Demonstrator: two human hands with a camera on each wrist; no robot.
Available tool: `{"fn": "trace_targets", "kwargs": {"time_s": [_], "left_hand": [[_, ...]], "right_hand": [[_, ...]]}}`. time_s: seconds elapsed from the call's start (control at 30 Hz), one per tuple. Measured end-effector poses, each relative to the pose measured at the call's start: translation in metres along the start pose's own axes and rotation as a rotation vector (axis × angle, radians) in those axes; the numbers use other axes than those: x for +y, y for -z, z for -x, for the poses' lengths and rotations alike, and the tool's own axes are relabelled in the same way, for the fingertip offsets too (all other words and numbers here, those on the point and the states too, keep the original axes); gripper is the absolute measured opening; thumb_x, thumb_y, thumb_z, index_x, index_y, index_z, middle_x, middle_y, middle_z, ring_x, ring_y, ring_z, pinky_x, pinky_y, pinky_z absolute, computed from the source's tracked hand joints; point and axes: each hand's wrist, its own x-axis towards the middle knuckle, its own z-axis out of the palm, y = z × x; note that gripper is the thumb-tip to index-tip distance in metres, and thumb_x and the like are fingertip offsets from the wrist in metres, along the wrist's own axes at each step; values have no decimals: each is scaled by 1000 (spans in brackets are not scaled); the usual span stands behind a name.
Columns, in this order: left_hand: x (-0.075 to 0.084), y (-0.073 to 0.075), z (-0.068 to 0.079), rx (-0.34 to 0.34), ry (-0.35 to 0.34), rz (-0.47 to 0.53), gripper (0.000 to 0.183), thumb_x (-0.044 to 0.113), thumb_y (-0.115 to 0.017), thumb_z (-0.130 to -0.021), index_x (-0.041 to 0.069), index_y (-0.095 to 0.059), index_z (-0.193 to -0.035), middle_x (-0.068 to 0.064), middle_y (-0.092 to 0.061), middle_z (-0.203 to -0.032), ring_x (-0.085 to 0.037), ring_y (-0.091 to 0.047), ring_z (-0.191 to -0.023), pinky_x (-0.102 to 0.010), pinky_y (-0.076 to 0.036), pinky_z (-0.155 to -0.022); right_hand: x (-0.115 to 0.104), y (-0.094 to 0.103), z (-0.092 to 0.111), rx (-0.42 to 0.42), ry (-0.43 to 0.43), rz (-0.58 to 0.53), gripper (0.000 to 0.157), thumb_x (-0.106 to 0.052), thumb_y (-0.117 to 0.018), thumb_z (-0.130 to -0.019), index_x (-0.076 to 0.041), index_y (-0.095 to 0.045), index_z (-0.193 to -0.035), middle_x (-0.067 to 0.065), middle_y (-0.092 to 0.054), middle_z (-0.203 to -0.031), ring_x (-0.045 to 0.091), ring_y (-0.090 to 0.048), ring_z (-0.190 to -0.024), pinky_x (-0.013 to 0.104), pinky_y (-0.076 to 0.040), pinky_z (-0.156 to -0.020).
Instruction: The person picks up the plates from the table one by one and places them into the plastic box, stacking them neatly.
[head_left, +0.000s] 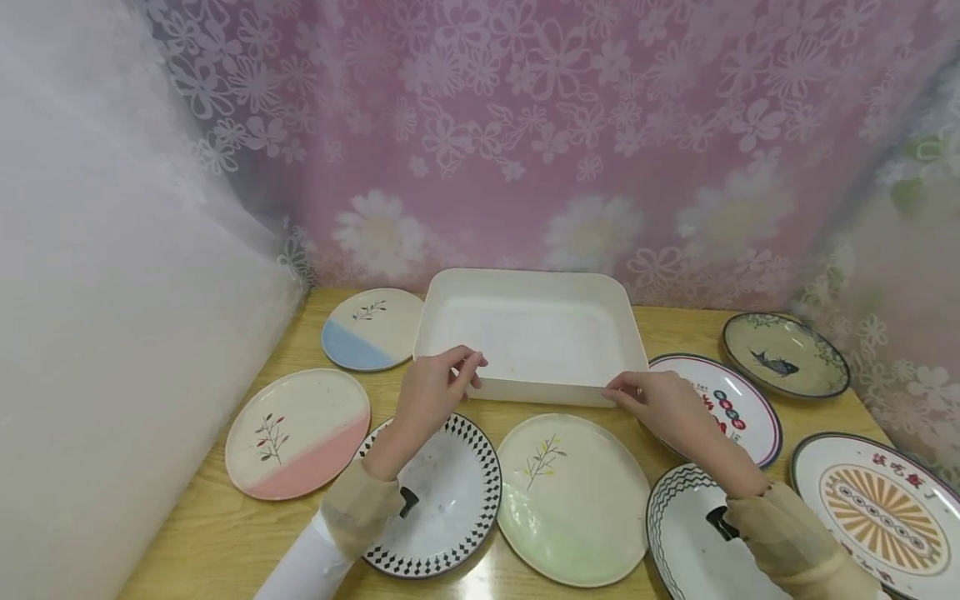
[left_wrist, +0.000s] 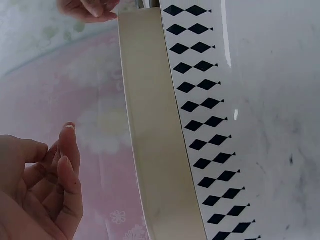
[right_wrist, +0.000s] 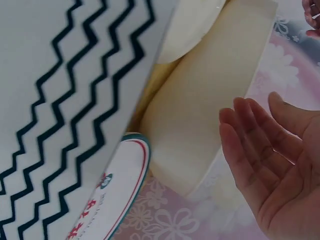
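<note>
A pink-and-cream plate (head_left: 297, 442) lies leftmost on the wooden surface (head_left: 198, 533), with a blue-and-cream plate (head_left: 372, 329) on its far side. Next comes a plate with a black diamond rim (head_left: 461, 500), partly hidden under the left forearm. Above that plate's far edge, the left hand (head_left: 433, 387) hangs at the near left corner of a white rectangular tray (head_left: 528, 325), its fingers loosely bent and holding nothing. The tray stands at the far middle of the surface, its long side facing near, in front of a pink flowered curtain (head_left: 495, 125). A green-and-cream plate (head_left: 573, 500) lies nearer, just beside the diamond-rimmed one. At the tray's near right corner, the right hand (head_left: 667, 408) has its fingers relaxed and slightly spread, close to the rim; whether the tips touch it cannot be told. Under the right arm are a near plate with zigzag lines (head_left: 690, 537) and, farther off, a plate with red lettering (head_left: 753, 425). Rightmost are a fish-patterned plate (head_left: 791, 354), far, and a sunburst plate (head_left: 885, 512), near.
</note>
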Motion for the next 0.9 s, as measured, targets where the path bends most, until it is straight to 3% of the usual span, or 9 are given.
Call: {"fn": "trace_targets", "kwargs": {"time_s": [0.07, 0.23, 0.33, 0.57, 0.9], "left_hand": [[-1, -1, 2, -9, 9, -2, 24, 28, -57, -106, 16, -76, -99, 8, -69, -70, -1, -57, -50, -22, -42, -48], [-4, -3, 6, -44, 32, 10, 25, 28, -56, -106, 17, -76, -96, 8, -69, -70, -9, -62, -52, -23, -42, -46], [-5, -4, 8, -61, 36, 8, 25, 28, -57, -106, 17, -76, -96, 11, -68, -70, -5, -60, -52, -22, -42, -45], [-5, -5, 12, -99, 52, 3, 23, 28, -58, -105, 18, -77, -97, 6, -72, -76, -4, -61, -54, -22, -45, -47], [-8, -5, 14, -131, 50, -26, 24, 29, -57, -105, 17, -77, -98, 6, -73, -78, 3, -58, -54, -21, -45, -48]], "right_hand": [[4, -4, 0, -30, 6, 3, 11, -20, -71, -95, -12, -78, -99, -3, -67, -73, 12, -48, -62, 28, -40, -56], [12, -13, 1, -126, 40, 41, 12, -14, -73, -92, -8, -77, -103, 1, -71, -84, 15, -57, -72, 35, -51, -65], [17, -19, 2, -190, 59, 59, 15, -14, -74, -91, -6, -74, -104, 0, -68, -82, 15, -58, -72, 35, -52, -65], [23, -33, 1, -351, -31, 20, 21, -17, -79, -88, -7, -67, -103, -2, -63, -80, 14, -54, -71, 31, -48, -62], [27, -38, -5, -426, -82, -56, 14, -13, -76, -90, -10, -64, -94, -1, -57, -79, 16, -50, -71, 29, -42, -61]]}}
